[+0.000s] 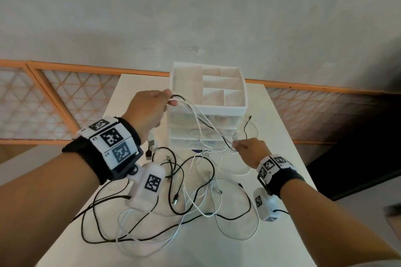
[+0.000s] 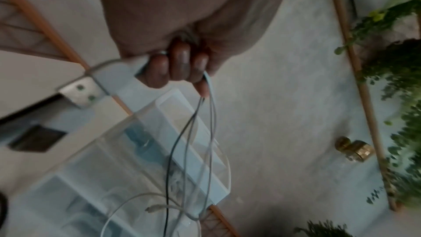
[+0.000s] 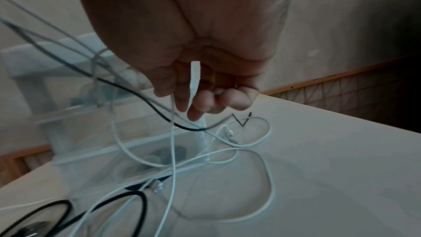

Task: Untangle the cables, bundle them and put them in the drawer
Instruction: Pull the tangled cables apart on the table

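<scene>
A tangle of black and white cables lies on the white table in front of a translucent drawer unit. My left hand is raised beside the unit's top tray and grips several white and black strands in curled fingers. My right hand is lower, near the unit's bottom right corner, and pinches a white cable near its plug end. The strands run taut between the two hands. The drawers look closed.
The unit's top is a white tray with dividers. A USB plug and loose cable ends lie at the unit's left foot. An orange-framed lattice rail runs behind the table. Green plants show in the left wrist view.
</scene>
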`<state>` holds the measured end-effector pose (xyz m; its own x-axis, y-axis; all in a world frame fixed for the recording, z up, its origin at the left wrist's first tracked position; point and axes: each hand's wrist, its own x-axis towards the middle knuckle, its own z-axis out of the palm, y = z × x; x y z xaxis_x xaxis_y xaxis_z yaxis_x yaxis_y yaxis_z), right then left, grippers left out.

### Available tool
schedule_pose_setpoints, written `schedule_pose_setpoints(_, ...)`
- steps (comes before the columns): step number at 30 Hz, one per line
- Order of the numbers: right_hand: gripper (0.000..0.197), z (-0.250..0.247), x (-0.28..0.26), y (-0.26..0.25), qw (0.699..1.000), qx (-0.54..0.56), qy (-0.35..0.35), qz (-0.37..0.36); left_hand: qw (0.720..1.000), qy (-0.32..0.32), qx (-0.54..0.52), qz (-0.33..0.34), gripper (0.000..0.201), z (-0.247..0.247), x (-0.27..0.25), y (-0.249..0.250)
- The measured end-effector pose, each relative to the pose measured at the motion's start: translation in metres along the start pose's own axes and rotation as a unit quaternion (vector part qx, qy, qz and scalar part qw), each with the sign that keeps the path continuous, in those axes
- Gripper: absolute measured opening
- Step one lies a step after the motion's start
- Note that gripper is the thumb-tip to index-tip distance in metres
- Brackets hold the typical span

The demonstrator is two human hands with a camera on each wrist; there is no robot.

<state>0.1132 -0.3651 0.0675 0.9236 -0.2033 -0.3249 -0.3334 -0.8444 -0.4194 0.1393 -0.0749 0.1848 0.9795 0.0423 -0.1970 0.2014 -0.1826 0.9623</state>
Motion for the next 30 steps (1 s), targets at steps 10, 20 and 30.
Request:
schedule_pose_setpoints(10, 0.033, -0.005, -0.013, -0.02, 0.993, 0.051, 0.07, -0.079, 0.994, -0.093, -0.047, -0.021, 0.033, 0.014, -0.009, 0.005)
schedule_pose_setpoints(20, 0.017, 0.0, -0.001, -0.028, 0.989, 0.07, 0.127, 0.003, 0.999, -0.033, -0.017, -0.015, 0.034, 0.001, -0.002, 0.009)
schedule_pose_setpoints(30, 0.06, -0.08, 0.012, -0.013, 0.892, 0.343, 0.287, 0.07, 0.996, -0.076, -0.031, -0.027, 0.034, -0.002, -0.002, -0.011)
